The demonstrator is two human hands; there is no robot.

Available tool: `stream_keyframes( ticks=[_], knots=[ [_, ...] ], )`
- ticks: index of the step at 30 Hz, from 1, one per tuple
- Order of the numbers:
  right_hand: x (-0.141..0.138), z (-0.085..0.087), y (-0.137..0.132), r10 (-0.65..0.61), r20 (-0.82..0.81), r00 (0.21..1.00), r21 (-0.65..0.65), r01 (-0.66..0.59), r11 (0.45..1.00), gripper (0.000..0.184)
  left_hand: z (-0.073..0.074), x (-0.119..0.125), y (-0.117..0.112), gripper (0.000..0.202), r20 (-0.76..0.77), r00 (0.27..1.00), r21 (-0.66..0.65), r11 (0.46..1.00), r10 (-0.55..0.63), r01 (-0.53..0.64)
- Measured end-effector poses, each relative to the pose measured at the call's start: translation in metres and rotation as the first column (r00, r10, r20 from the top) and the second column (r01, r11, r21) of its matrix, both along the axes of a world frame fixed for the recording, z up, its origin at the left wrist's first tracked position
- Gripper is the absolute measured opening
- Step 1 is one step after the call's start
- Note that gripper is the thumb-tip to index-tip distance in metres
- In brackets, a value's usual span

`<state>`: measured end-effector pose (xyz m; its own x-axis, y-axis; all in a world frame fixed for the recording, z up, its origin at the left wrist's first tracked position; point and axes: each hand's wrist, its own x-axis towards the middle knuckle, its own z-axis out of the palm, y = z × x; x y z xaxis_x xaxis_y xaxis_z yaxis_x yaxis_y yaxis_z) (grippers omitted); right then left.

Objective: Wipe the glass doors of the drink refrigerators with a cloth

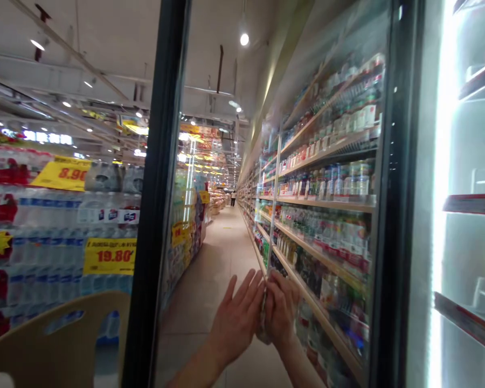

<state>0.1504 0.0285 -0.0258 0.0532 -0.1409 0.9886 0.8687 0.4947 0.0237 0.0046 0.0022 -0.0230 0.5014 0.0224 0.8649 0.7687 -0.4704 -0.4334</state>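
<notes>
My left hand (pixel 238 315) reaches up at the lower middle, its back towards me and its fingers stretched out and a little apart. Close beside it on the right is my right hand (pixel 282 307), with bent fingers closed at the edge of a narrow, mottled, greyish thing (pixel 263 326). That thing shows only as a strip between the two hands, too covered and blurred to name. Both hands appear within the dark-framed glass door (pixel 151 178). Whether either palm touches the glass, I cannot tell.
At the right stands a lit cooler with shelves (pixel 471 203). Rows of drinks (pixel 343 180) show in the glass. Stacked bottle packs (pixel 52 215) with yellow price signs (pixel 110 256) are at the left, behind a beige plastic chair-like back (pixel 60 328). A distant person (pixel 233 198) stands in the aisle.
</notes>
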Motion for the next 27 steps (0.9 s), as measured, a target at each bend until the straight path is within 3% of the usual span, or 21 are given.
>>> stream_keyframes(
  ticks=[3,6,8,10,14,16,19,21,23,25,27],
  knots=[
    [-0.017,-0.017,0.003,-0.002,-0.11,0.994,0.015,0.004,1.0,0.021,-0.049,0.005,-0.008,0.036,0.051,0.991,-0.045,0.991,-0.125,0.128],
    [-0.02,-0.029,-0.008,0.092,-0.15,0.984,-0.058,-0.102,0.993,0.027,-0.066,0.007,-0.011,0.033,0.273,0.941,-0.175,0.951,-0.201,0.254],
    [-0.021,-0.039,-0.019,0.153,-0.132,0.979,-0.141,-0.171,0.975,0.035,-0.06,0.008,-0.01,0.029,0.379,0.897,-0.244,0.91,-0.23,0.336],
    [-0.024,-0.053,-0.029,0.148,-0.024,0.989,-0.212,-0.149,0.966,0.042,-0.048,0.007,-0.01,0.027,0.427,0.873,-0.253,0.895,-0.237,0.367],
    [-0.035,-0.071,-0.031,0.005,0.155,0.988,-0.215,0.029,0.976,0.051,-0.022,-0.009,-0.013,0.027,0.334,0.924,-0.181,0.95,-0.184,0.254],
    [-0.032,-0.059,-0.022,-0.035,0.184,0.982,-0.187,0.07,0.98,0.051,-0.009,-0.024,-0.014,0.03,0.244,0.963,-0.107,0.984,-0.115,0.145],
    [-0.015,-0.016,-0.004,-0.064,0.156,0.986,-0.133,0.086,0.987,0.051,0.012,-0.049,-0.015,0.045,0.217,0.974,-0.063,0.997,0.067,-0.055],
    [-0.01,0.014,0.004,-0.118,-0.116,0.986,-0.069,0.111,0.991,0.05,0.023,-0.063,-0.012,0.057,0.223,0.957,-0.085,0.982,0.185,-0.17],
    [-0.016,0.03,0.005,-0.11,-0.193,0.975,-0.055,0.101,0.993,0.05,0.029,-0.073,-0.008,0.064,0.223,0.941,-0.081,0.967,0.252,-0.24],
    [-0.029,0.031,0.0,-0.039,0.071,0.997,-0.09,0.045,0.995,0.049,0.029,-0.079,-0.003,0.066,0.208,0.941,-0.049,0.964,0.267,-0.263],
    [-0.037,0.026,-0.005,0.058,0.459,0.887,-0.114,-0.006,0.994,0.046,0.027,-0.081,0.001,0.066,0.195,0.946,-0.023,0.965,0.26,-0.261]
  ],
)
